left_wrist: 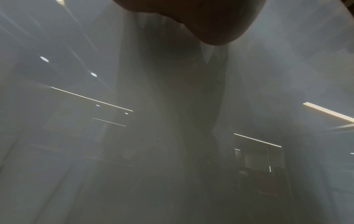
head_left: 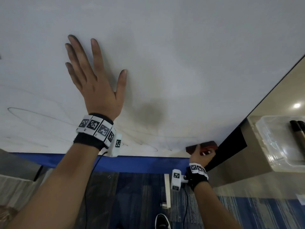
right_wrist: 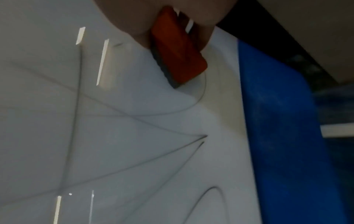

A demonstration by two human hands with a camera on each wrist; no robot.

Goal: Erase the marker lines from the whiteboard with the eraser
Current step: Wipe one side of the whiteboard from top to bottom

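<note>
1. head: whiteboard (head_left: 165, 47) fills upper frame, faint marker lines (head_left: 41, 116) lower left; blue edge (head_left: 132, 164), carpet (head_left: 140, 195) below. left hand (head_left: 97, 83) flat on board, fingers spread. right hand (head_left: 202, 156) grips red eraser (head_left: 203, 146) lower right; clear tray (head_left: 280, 142) far right.
2. left wrist: hazy board, palm (left_wrist: 201, 22) at top; fingers can't tell.
3. right wrist: eraser (right_wrist: 178, 50) top center on board, lines (right_wrist: 134, 118) below.

Most of the whiteboard (head_left: 181, 47) is bare surface across the top and centre of the head view. The left hand (head_left: 97, 83) lies flat on it at left of centre, blocking that patch. At lower right the right hand (head_left: 200, 156) holds the eraser (head_left: 202, 146) hard against the board's dark corner edge (head_left: 231, 146), beside a blue bottom strip (head_left: 132, 164).
</note>
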